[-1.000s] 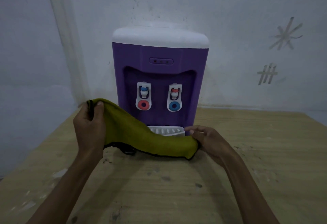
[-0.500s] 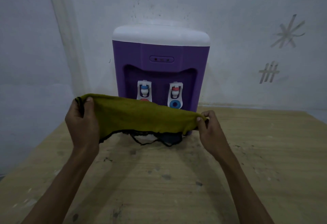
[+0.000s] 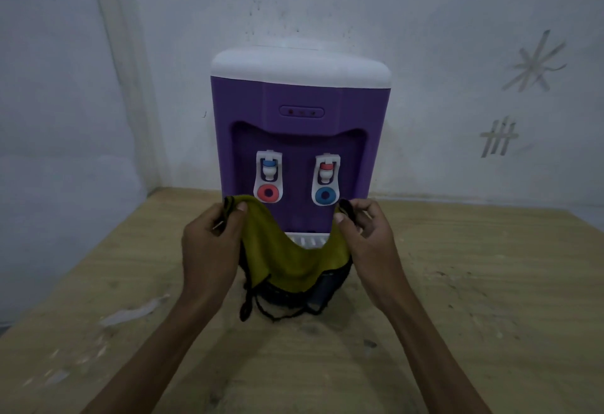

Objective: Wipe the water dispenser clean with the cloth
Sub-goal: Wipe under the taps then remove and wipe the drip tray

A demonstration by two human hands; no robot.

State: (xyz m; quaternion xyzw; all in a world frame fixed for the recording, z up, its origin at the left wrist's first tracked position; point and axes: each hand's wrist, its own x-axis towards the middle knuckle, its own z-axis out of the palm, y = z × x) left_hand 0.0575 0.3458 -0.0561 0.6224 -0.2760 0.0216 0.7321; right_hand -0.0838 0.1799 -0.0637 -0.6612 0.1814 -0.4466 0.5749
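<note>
Standing against a pale wall (image 3: 457, 14), which has a star mark and a group of tally lines scratched on its right part, a wooden bench (image 3: 490, 299) fills the lower half of the view, and its surface shows pale scuffs and small dark spots. On the far middle of the bench stands the water dispenser (image 3: 300, 99), upright, with a purple body and a white top (image 3: 300, 65). In the recess of its front there are two white taps: the left tap (image 3: 268, 176) has a blue cap and a red ring below it, and the right tap (image 3: 325, 181) has a red cap and a blue ring below it. Above the recess is a small oval panel with three little lights. At the foot of the dispenser a white drip tray (image 3: 309, 240) is partly covered. In front of the tray hangs the cloth (image 3: 281, 256), olive-yellow with a frayed black edge, and loose black threads hang from it down to the bench. It sags in the middle between the two hands and is close before the lower front of the dispenser; I cannot tell if it touches it. The left hand (image 3: 209, 243) pinches the upper left corner of the cloth between thumb and fingers. The right hand (image 3: 369, 240) pinches the upper right corner with thumb and forefinger, while its other fingers are loosely curled.
</note>
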